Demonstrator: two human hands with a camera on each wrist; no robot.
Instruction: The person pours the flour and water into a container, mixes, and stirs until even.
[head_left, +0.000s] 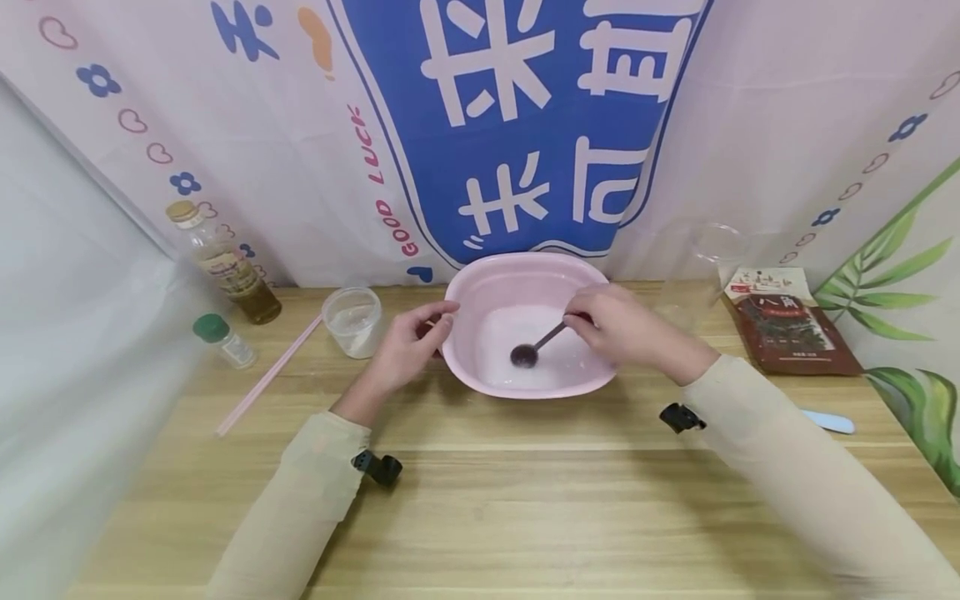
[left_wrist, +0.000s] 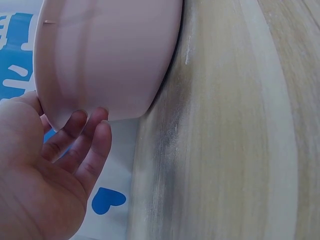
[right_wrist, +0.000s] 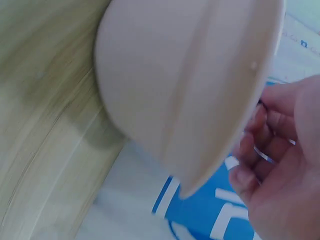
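Note:
A pink plastic basin [head_left: 468, 287] stands on the wooden table with white contents [head_left: 498, 329] spread over its bottom. My left hand [head_left: 408, 346] grips the basin's left rim, thumb over the top edge. In the left wrist view, its curled fingers [left_wrist: 92, 145] meet the outer wall. Over the right side of the basin, my right hand [head_left: 622, 325] pinches the handle of a small dark brown spoon [head_left: 523, 357]. The spoon's round bowl faces up, low inside the basin. In the right wrist view, the basin wall hides the spoon's bowl from sight.
To the left stand an oil bottle [head_left: 236, 271], a green-capped jar [head_left: 225, 340], pink chopsticks [head_left: 270, 375] and a clear tub [head_left: 351, 321]. At right are a transparent container [head_left: 693, 267], a brown spice packet [head_left: 795, 329] and a light blue handle [head_left: 828, 421]. A printed curtain [head_left: 300, 200] hangs behind.

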